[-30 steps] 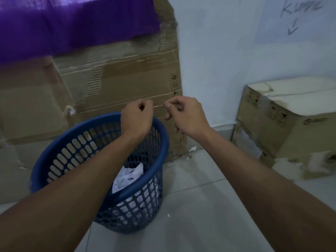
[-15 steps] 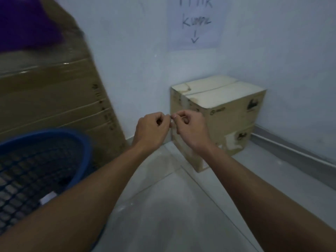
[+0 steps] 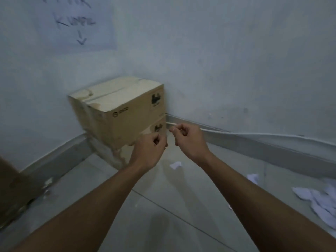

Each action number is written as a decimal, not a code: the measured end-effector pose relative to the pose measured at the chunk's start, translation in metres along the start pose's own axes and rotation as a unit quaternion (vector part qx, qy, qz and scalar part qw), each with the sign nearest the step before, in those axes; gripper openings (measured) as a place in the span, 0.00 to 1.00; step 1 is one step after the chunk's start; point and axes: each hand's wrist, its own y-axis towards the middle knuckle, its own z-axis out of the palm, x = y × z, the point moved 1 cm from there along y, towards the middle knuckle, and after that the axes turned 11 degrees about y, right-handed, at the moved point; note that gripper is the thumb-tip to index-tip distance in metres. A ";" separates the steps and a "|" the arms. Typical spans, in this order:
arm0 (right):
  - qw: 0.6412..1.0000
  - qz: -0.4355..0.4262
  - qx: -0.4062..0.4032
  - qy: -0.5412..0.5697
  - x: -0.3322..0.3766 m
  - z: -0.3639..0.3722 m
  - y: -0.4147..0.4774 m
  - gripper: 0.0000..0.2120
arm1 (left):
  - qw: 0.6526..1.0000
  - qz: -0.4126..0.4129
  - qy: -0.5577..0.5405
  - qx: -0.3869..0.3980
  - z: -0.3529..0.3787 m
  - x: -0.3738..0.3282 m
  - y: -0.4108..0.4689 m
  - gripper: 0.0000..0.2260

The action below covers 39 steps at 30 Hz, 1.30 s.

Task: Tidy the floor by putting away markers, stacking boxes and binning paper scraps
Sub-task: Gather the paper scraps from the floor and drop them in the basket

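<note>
Two brown cardboard boxes (image 3: 118, 113) stand stacked in the corner of the room, against the walls. Both my hands are raised just in front of the lower box. My left hand (image 3: 150, 150) is curled into a fist, and I see nothing in it. A small gap to its right, my right hand (image 3: 189, 138) pinches a thin pale stick (image 3: 170, 123) that points left. White paper scraps lie on the floor: one (image 3: 176, 164) below my hands, one (image 3: 253, 177) further right, and a heap (image 3: 320, 199) at the right edge.
A large brown carton (image 3: 11, 188) fills the left edge. A handwritten paper sign (image 3: 72, 24) with an arrow hangs on the wall above the boxes. Grey skirting (image 3: 254, 140) runs along both walls. The floor is pale tile.
The view has swung right, from the blue basket to the corner boxes. My hands, touching half a second ago, are slightly apart now, and paper scraps have come into sight.
</note>
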 end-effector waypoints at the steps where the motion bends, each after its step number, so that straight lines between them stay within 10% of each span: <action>1: 1.000 0.008 -0.012 -0.009 -0.004 -0.016 -0.005 0.09 | 1.000 0.011 -0.003 0.016 0.014 -0.009 -0.001 0.15; 13: 0.979 0.141 -0.067 -0.134 -0.088 -0.158 -0.107 0.07 | 0.981 0.085 0.013 0.175 0.172 -0.073 -0.050 0.13; 27: 0.881 0.110 0.176 -0.425 -0.211 -0.146 -0.173 0.25 | 0.980 0.052 0.178 0.071 0.237 0.006 -0.039 0.15; 34: 0.904 0.059 0.151 -0.395 -0.215 -0.165 -0.174 0.20 | 0.940 -0.064 0.273 0.194 0.250 0.035 -0.023 0.31; 39: 0.911 0.072 0.043 -0.405 -0.217 -0.188 -0.163 0.17 | 0.937 0.075 0.273 0.205 0.287 0.000 -0.049 0.29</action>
